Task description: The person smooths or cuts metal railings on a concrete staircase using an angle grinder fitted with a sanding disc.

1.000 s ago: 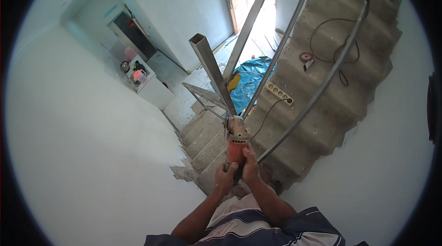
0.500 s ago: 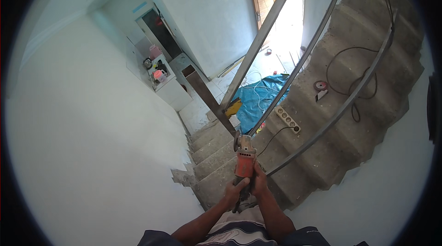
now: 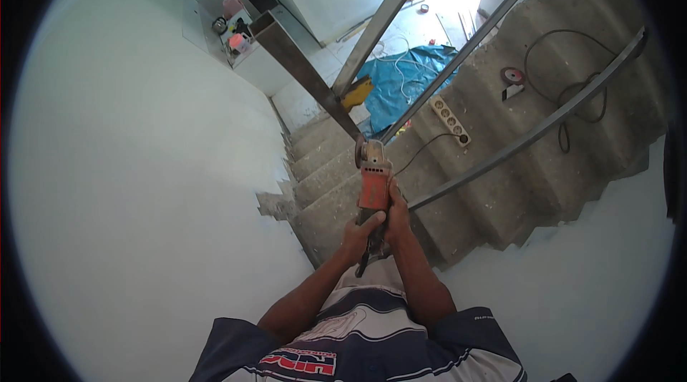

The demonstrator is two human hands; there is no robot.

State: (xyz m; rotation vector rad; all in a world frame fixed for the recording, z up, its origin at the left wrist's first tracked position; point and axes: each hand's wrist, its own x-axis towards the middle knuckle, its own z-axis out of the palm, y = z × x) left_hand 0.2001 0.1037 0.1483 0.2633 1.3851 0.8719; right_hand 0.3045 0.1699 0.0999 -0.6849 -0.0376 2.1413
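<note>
Starting at the upper left of the frame, a white counter (image 3: 263, 73) bears pink containers (image 3: 237, 43), well apart from the hands. Right of it, a square metal post (image 3: 300, 74) leans diagonally, its open end up; its lower end meets the grinder's disc (image 3: 360, 151) in the view, though I cannot tell whether they touch. Near the frame's middle, the left hand (image 3: 358, 237) is closed round the dark rear of the red angle grinder (image 3: 374, 189), thumb on top, probably to steady its tail. The grinder points up the frame, disc on its left side, perhaps so the disc faces clear of both hands. The right hand (image 3: 397, 217) wraps the tool's right flank, its fingers partly hidden, seemingly sharing the weight. Beyond, a blue sheet (image 3: 404, 74) covers floor, perhaps as protection. Rightward, a power strip (image 3: 449, 121) lies on a step, likely within cord reach; its black cord (image 3: 422, 152) runs behind the grinder. A curved metal rail (image 3: 537, 129) crosses the stairs at right.
</note>
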